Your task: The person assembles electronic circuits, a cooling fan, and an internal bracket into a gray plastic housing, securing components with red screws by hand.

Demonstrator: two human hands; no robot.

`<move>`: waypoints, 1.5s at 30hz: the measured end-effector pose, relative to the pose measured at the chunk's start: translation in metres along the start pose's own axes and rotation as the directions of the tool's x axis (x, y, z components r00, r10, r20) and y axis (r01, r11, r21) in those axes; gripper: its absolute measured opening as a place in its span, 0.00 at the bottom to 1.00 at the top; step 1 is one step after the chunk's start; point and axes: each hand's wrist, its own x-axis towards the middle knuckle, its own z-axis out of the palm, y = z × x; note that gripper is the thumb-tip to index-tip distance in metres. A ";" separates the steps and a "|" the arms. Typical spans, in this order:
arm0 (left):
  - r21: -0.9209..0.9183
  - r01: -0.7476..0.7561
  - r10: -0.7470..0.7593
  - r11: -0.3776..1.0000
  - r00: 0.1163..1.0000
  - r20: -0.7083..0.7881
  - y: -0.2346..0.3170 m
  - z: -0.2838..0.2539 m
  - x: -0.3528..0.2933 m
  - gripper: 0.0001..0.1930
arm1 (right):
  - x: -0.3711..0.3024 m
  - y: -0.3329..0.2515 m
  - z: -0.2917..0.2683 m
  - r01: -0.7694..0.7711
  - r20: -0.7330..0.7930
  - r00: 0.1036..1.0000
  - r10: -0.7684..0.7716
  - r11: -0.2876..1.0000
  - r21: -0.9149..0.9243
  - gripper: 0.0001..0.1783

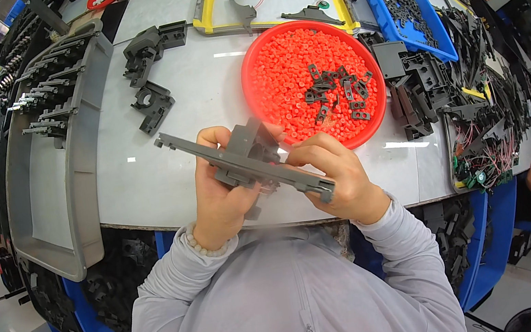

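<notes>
Wearing a pale grey long-sleeved top, smooth fabric, a bit creased around the elbows. Zip running down the middle of the chest, small metal pull near the bottom edge of the view. Sleeves ending right at the wrists. Beaded bracelet (207, 243) of pale round beads just behind the left hand (218, 194). Both hands bare, no gloves.

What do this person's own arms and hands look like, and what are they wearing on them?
Both arms wear long, light grey sleeves of a smooth zip-front top, ending at the wrists. The left hand and right hand are bare, without gloves. A bracelet of pale round beads circles the left wrist. No rings or watch show.
</notes>
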 end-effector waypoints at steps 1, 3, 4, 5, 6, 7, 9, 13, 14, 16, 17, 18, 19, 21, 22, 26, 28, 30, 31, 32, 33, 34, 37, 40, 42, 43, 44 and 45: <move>0.001 0.000 0.000 1.000 1.000 0.000 0.000 0.000 0.000 0.24 | -0.001 0.001 0.002 0.000 -0.001 1.000 0.000 1.000 0.000 0.17; -0.013 -0.020 0.020 1.000 1.000 -0.022 -0.001 0.002 0.000 0.25 | -0.005 0.004 0.008 0.003 -0.059 0.998 -0.004 1.000 -0.015 0.17; -0.014 -0.018 0.018 1.000 1.000 -0.020 -0.002 0.003 -0.001 0.25 | -0.006 0.005 0.009 0.001 -0.060 0.998 -0.002 1.000 -0.016 0.17; -0.029 -0.019 0.017 0.999 0.998 -0.056 -0.001 0.004 -0.002 0.26 | -0.007 0.006 0.011 0.011 -0.074 0.997 -0.012 1.000 -0.015 0.17; -0.044 -0.020 0.016 0.999 0.996 -0.092 0.000 0.005 -0.003 0.26 | -0.007 0.006 0.012 0.021 -0.088 0.996 -0.022 1.000 -0.014 0.17; -0.043 -0.019 0.015 0.999 0.996 -0.091 0.000 0.005 -0.002 0.26 | -0.007 0.006 0.011 0.021 -0.089 0.996 -0.022 1.000 -0.013 0.17; -0.045 -0.016 0.012 0.999 0.996 -0.087 -0.001 0.003 -0.002 0.29 | -0.005 0.005 0.010 -0.011 -0.039 0.999 0.010 1.000 -0.008 0.16; 0.003 0.017 -0.017 1.000 0.998 -0.068 -0.002 -0.002 0.000 0.35 | -0.003 0.005 0.008 -0.046 -0.001 0.999 0.046 0.999 0.015 0.16; 0.032 0.022 -0.021 0.999 0.999 -0.031 -0.001 -0.004 0.001 0.38 | -0.002 0.005 0.007 -0.054 0.024 0.998 0.053 0.998 0.021 0.16; 0.062 0.028 -0.029 0.998 1.000 0.003 -0.001 -0.004 0.001 0.41 | -0.002 0.007 0.008 -0.062 0.049 0.997 0.061 0.998 0.031 0.16; 0.084 0.032 -0.033 0.996 0.999 0.001 0.002 -0.002 0.000 0.41 | -0.002 0.006 0.009 -0.052 0.007 0.999 0.052 0.998 0.028 0.16; 0.107 0.036 -0.036 0.994 0.999 0.000 0.004 0.000 0.000 0.42 | -0.002 0.005 0.010 -0.042 -0.034 0.998 0.043 0.999 0.024 0.16; 0.106 0.036 -0.037 0.994 0.999 0.001 0.003 0.000 0.000 0.42 | -0.002 0.006 0.011 -0.043 -0.035 0.998 0.044 0.999 0.022 0.16; 0.032 -0.004 0.005 0.999 1.000 -0.029 -0.001 -0.002 0.003 0.41 | -0.004 0.011 0.014 -0.036 -0.060 0.997 0.039 0.998 0.046 0.15; 0.032 -0.004 0.005 0.999 1.000 -0.028 -0.001 -0.002 0.005 0.41 | -0.005 0.012 0.016 -0.036 -0.061 0.997 0.039 0.998 0.046 0.15; 0.060 0.016 -0.015 0.998 1.000 -0.013 0.001 -0.005 0.006 0.41 | -0.006 0.014 0.017 -0.055 -0.073 0.995 0.063 0.992 0.113 0.17; 0.068 0.009 -0.010 0.998 1.000 0.019 0.003 -0.006 0.007 0.41 | -0.009 0.013 0.017 -0.044 -0.066 0.996 0.054 0.988 0.148 0.18; -0.051 -0.098 0.098 0.994 0.995 0.010 0.001 -0.007 0.009 0.30 | -0.019 0.011 0.022 -0.272 -0.091 0.938 0.334 0.873 0.404 0.25; -0.049 -0.100 0.100 0.994 0.995 0.010 0.002 -0.007 0.010 0.30 | -0.021 0.010 0.023 -0.270 -0.092 0.939 0.332 0.874 0.405 0.25; -0.094 -0.080 0.080 0.992 0.997 -0.004 0.006 -0.005 0.011 0.31 | -0.023 0.008 0.023 -0.366 0.001 0.900 0.436 0.755 0.544 0.27; -0.139 -0.060 0.058 0.989 0.998 -0.016 0.009 -0.002 0.012 0.32 | -0.025 0.008 0.022 -0.452 0.109 0.849 0.517 0.604 0.657 0.30; -0.113 -0.041 0.040 0.993 0.999 -0.016 0.012 0.000 0.013 0.36 | -0.024 0.014 0.025 -0.425 0.135 0.881 0.453 0.633 0.647 0.35; -0.141 0.025 -0.015 0.990 0.997 0.071 0.015 0.002 0.013 0.39 | -0.025 0.012 0.028 -0.519 0.290 0.839 0.460 0.519 0.679 0.38; -0.206 0.077 -0.061 0.975 0.994 0.086 0.011 0.005 0.012 0.42 | -0.010 0.018 0.019 -0.556 0.515 0.822 0.242 0.532 0.638 0.35; -0.186 0.142 -0.129 0.972 0.988 0.083 0.019 0.011 0.011 0.42 | -0.007 0.016 0.020 -0.520 0.552 0.821 0.148 0.593 0.615 0.32; -0.168 0.203 -0.194 0.965 0.978 0.072 0.022 0.013 0.011 0.42 | -0.003 0.012 0.018 -0.667 0.679 0.730 0.081 0.304 0.680 0.28; -0.165 0.201 -0.192 0.966 0.979 0.069 0.023 0.012 0.010 0.42 | -0.002 0.008 0.018 -0.769 0.768 0.639 -0.039 -0.006 0.639 0.24; -0.168 0.204 -0.196 0.964 0.978 0.067 0.023 0.011 0.009 0.42 | -0.004 0.008 0.019 -0.768 0.767 0.640 -0.045 -0.005 0.640 0.24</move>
